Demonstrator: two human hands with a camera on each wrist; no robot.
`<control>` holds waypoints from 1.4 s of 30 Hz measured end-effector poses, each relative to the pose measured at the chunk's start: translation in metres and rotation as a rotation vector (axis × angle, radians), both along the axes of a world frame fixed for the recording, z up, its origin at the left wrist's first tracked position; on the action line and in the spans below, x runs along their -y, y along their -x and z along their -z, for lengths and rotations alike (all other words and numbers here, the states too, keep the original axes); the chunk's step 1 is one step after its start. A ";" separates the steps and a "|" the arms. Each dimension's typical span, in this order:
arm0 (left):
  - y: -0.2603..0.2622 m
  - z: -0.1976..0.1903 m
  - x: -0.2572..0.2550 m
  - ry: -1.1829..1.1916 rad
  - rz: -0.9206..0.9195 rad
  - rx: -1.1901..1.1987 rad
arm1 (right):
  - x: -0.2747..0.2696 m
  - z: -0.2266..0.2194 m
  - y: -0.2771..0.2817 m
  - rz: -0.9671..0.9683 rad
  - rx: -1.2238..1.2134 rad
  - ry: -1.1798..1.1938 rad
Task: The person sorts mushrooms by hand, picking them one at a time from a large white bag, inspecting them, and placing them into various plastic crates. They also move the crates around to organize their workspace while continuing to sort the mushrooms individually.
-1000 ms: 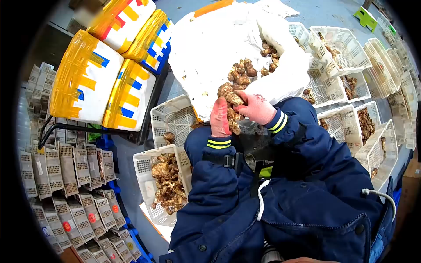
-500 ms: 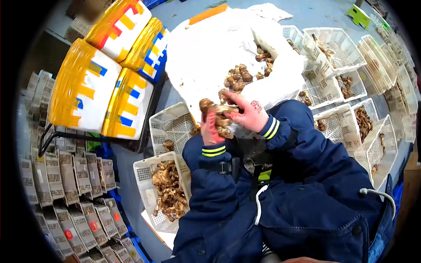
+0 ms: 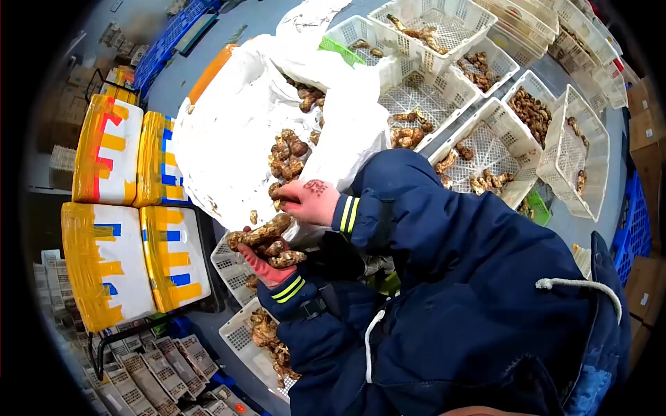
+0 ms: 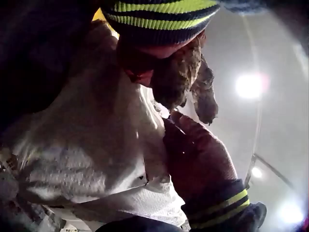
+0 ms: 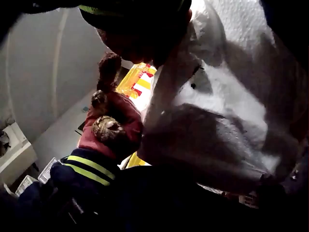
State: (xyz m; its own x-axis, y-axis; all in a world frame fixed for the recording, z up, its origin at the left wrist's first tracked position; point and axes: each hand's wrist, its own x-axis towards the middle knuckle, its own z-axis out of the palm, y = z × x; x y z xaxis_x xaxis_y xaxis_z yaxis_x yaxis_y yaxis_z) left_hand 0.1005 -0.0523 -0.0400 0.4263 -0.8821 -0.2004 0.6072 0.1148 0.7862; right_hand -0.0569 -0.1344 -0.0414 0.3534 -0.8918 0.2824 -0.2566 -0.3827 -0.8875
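Several brown mushrooms (image 3: 262,234) lie in the left hand (image 3: 269,269), its pink-gloved fingers curled round them from below, near the front edge of the white sheet (image 3: 229,125). In the left wrist view, mushrooms (image 4: 179,79) stick out of that hand. The right hand (image 3: 311,202), in a pink glove, reaches over the sheet, its fingertips touching a mushroom at the near end of a pile (image 3: 286,156). In the right wrist view, the left hand (image 5: 116,123) shows with mushrooms in its grip; the right hand is mostly dark there.
White crates (image 3: 485,139) with mushrooms stand at the right. Another crate (image 3: 243,340) of mushrooms sits below the left arm. Taped foam boxes (image 3: 111,263) are stacked on a cart at the left. A blue pallet (image 3: 163,52) lies at the back left.
The head view has turned to the right. The right hand has moved off the mushrooms in the left hand, onto the pile; the left hand still holds several.
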 end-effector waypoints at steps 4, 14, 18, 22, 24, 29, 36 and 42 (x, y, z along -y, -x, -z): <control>0.007 -0.001 0.003 -0.020 -0.035 0.059 | 0.000 -0.004 0.004 -0.028 -0.026 -0.003; 0.013 -0.006 0.006 -0.002 -0.051 -0.030 | -0.002 -0.016 0.010 -0.051 -0.022 -0.110; 0.009 0.001 0.003 0.007 -0.060 -0.057 | -0.001 -0.017 0.010 -0.044 -0.079 -0.050; 0.007 -0.002 0.002 0.003 -0.024 -0.100 | -0.001 -0.018 0.010 -0.063 -0.089 -0.094; 0.015 -0.008 0.002 0.008 -0.060 -0.149 | 0.001 -0.009 0.008 -0.045 -0.070 0.023; 0.016 -0.002 0.003 0.108 -0.008 -0.122 | 0.002 -0.002 0.006 -0.067 -0.050 -0.016; 0.016 -0.007 0.003 0.114 0.012 -0.148 | 0.002 -0.006 0.007 -0.084 -0.051 -0.032; 0.020 -0.013 0.001 0.099 0.037 -0.170 | 0.001 -0.007 0.007 -0.066 -0.078 -0.025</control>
